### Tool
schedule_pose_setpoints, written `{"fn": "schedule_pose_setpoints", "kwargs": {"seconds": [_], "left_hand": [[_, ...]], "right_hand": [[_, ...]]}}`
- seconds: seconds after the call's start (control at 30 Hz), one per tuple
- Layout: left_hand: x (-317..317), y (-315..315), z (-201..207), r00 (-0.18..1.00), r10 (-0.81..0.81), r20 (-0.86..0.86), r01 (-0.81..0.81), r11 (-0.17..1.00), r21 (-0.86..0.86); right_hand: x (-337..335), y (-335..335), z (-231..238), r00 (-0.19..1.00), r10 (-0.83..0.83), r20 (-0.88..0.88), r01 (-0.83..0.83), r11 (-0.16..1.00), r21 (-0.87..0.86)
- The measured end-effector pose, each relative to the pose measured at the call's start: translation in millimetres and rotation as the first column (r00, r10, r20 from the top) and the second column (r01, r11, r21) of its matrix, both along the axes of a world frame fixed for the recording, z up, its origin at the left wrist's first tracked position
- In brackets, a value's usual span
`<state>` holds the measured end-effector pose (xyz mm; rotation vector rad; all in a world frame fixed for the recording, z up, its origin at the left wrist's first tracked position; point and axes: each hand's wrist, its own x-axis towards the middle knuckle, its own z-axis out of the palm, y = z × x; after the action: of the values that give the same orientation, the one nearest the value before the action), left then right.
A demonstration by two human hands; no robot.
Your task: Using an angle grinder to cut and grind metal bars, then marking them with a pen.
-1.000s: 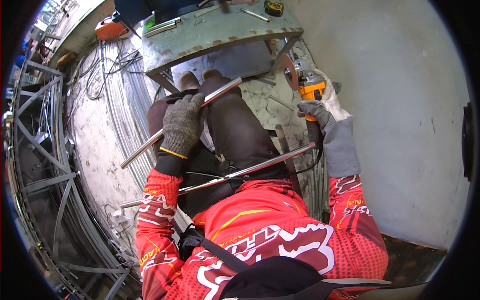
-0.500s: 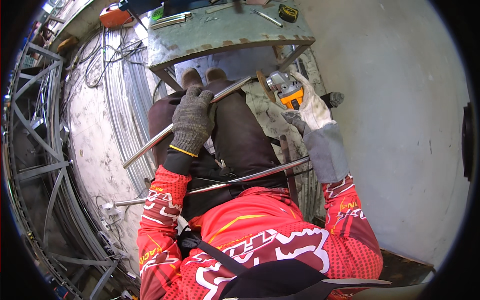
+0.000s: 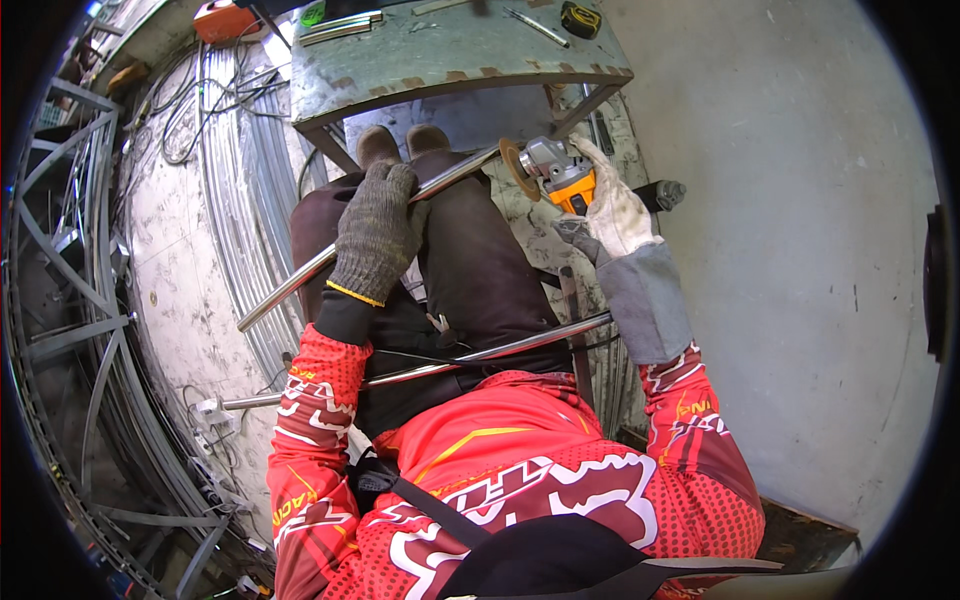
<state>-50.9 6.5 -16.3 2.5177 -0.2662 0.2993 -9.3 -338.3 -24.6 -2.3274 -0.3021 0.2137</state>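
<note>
While the left hand (image 3: 378, 225), in coarse grey knit with a yellow hem, closes around a shiny round tube (image 3: 290, 292) left of centre, the right hand (image 3: 618, 215), in a white-and-grey work glove, grips an angle grinder (image 3: 572, 190) right of centre. That tube slants across the dark, matte trousers (image 3: 490, 260); its upper end sits right by the grinder's thin brownish disc (image 3: 516, 170), though I can't tell whether they touch. A second polished tube (image 3: 505, 349) crosses the lap, lower in the frame. At the top stands a scuffed grey-green table (image 3: 460, 50), brown-patched along its edge, bearing short bright tubes (image 3: 340, 30) and a black-and-yellow tape measure (image 3: 580, 19). Along the left edge, long thin metal lengths show inside an open lattice rack (image 3: 80, 337); an orange box (image 3: 222, 20), its inside hidden from me, sits at upper left.
</note>
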Motion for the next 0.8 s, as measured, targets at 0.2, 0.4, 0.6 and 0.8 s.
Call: {"fn": "schedule_pose_setpoints", "kwargs": {"seconds": [0.2, 0.4, 0.6, 0.8], "left_hand": [[5.9, 4.9, 3.8, 0.998, -0.019, -0.051, 0.019, 1.000, -0.008], [13.8, 12.1, -3.3, 0.997, -0.074, -0.029, 0.075, 0.997, 0.013], [20.2, 14.3, 14.5, 0.973, -0.079, -0.216, 0.095, 0.993, 0.066], [20.1, 17.2, 32.3, 0.930, -0.194, -0.312, 0.205, 0.979, 0.001]], "right_hand": [[3.4, -3.6, -10.8, 1.000, 0.004, -0.003, -0.004, 1.000, 0.022], [6.7, -8.3, -28.6, 1.000, -0.021, 0.003, 0.021, 0.994, 0.109], [9.2, 10.4, -0.5, 0.888, -0.143, -0.438, 0.354, 0.820, 0.450], [-5.7, -17.9, -29.2, 0.999, 0.003, 0.051, -0.005, 0.999, 0.033]]}}
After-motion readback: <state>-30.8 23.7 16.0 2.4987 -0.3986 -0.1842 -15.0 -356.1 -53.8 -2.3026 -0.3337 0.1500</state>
